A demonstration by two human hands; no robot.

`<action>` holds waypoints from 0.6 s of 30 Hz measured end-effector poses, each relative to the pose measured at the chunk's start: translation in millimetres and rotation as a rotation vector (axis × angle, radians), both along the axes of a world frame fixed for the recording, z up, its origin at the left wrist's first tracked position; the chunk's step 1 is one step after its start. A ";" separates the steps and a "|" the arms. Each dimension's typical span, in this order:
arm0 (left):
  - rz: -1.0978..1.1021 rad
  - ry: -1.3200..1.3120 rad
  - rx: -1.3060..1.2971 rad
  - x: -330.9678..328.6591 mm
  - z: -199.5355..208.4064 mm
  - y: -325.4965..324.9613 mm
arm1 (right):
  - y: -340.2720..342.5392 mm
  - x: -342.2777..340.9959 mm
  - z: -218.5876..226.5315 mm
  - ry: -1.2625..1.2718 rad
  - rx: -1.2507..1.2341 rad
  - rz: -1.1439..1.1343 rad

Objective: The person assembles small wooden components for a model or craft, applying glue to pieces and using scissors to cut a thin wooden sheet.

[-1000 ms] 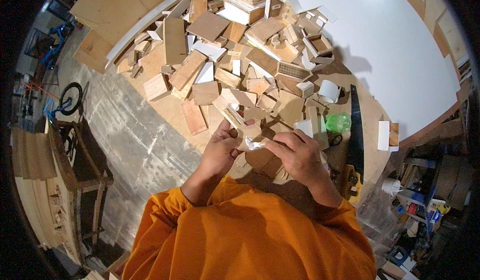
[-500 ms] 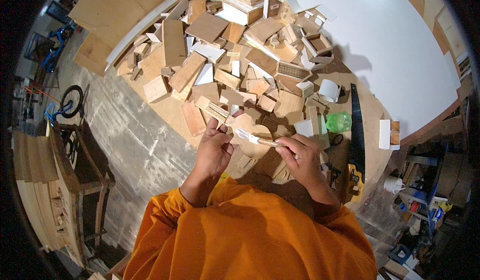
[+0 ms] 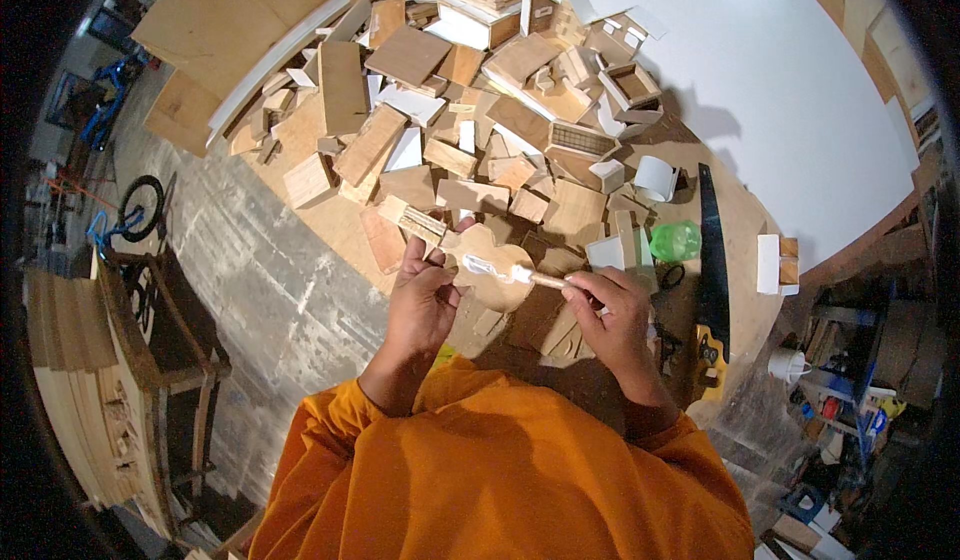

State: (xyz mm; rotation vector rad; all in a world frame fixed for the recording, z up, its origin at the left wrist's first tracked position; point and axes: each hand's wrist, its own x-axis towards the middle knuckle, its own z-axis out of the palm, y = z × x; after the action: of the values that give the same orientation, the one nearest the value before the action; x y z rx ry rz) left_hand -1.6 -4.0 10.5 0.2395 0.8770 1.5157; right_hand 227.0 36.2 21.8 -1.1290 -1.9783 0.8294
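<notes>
My left hand (image 3: 420,305) grips a flat, pale wooden cutout (image 3: 490,290) with a wavy, rounded outline by its left edge. A wet white streak (image 3: 482,263) lies across its upper face. Closed in a pinch, my right hand (image 3: 612,318) holds a thin wooden stick (image 3: 549,281). The stick's white-coated tip touches the cutout at the right end of the streak; whether it has bristles I cannot tell. A small layered wood block (image 3: 412,222) shows just above my left fingers; whether it is attached to the cutout is unclear.
Beyond my hands lies a heap of wooden offcuts (image 3: 405,55) and small boxes. To the right are a green plastic bottle (image 3: 676,242), a white cup (image 3: 656,179) and a handsaw (image 3: 713,270) with a yellow handle. A white panel (image 3: 790,90) spans the far right.
The stick's tip has shifted slightly right along the cutout, and the white streak looks more spread out. My right hand has moved a little right; the left still holds the cutout.
</notes>
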 end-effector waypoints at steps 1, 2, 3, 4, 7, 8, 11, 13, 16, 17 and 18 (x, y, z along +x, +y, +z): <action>-0.005 0.008 0.005 -0.9 -2.5 -0.5 | 0.1 0.1 -0.8 -0.002 0.045 -0.025; -0.011 0.032 -0.007 -1.8 -5.0 -1.4 | -0.1 0.0 -1.2 -0.004 0.089 -0.051; -0.016 0.057 -0.020 -3.2 -7.2 -2.5 | -0.3 -1.2 -0.5 -0.017 0.132 -0.019; -0.021 0.082 -0.032 -3.9 -8.4 -3.1 | -0.7 -2.8 1.1 -0.030 0.174 0.014; 0.015 -0.024 0.012 -0.9 -7.8 -1.3 | -3.4 -4.2 5.3 -0.040 0.233 0.082; 0.013 -0.032 0.003 -0.7 -7.0 -0.9 | -4.1 -4.0 6.0 -0.038 0.241 0.101; 0.004 -0.070 -0.017 -0.2 -2.7 -1.0 | -3.0 -1.7 1.5 -0.028 0.353 0.048; -0.004 -0.121 -0.017 0.6 0.2 -0.6 | -3.6 -1.6 3.7 -0.046 0.382 0.093; -0.010 -0.230 -0.002 -0.2 2.1 1.3 | -7.7 -0.3 -0.1 -0.080 0.409 0.125; -0.006 -0.227 -0.014 0.0 3.0 1.8 | -8.5 0.2 -2.6 -0.093 0.416 0.129; -0.004 -0.224 -0.025 0.2 3.9 2.3 | -7.8 1.2 -4.2 -0.081 0.431 0.099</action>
State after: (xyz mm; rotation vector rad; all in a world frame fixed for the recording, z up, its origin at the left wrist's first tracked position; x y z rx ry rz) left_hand -1.4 -1.6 14.5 0.0518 0.7160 1.4946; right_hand 228.2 28.5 17.6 -0.8281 -2.1588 0.3785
